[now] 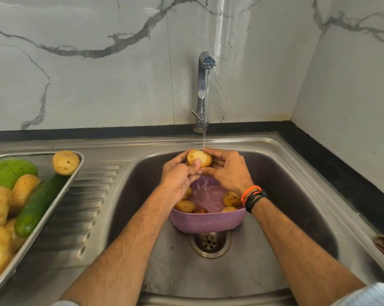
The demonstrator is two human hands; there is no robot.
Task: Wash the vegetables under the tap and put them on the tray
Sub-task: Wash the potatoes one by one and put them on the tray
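Now both hands (205,173) grip a potato (199,158) under the tap (204,85) — washing step — next it goes to the tray (76,171) at nine o'clock.

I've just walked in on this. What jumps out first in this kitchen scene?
At centre, the left hand and right hand hold a potato under the thin stream from the tap. Just below them a pink colander with more potatoes sits in the steel sink. On the left, a metal tray on the draining board holds potatoes and a cucumber.
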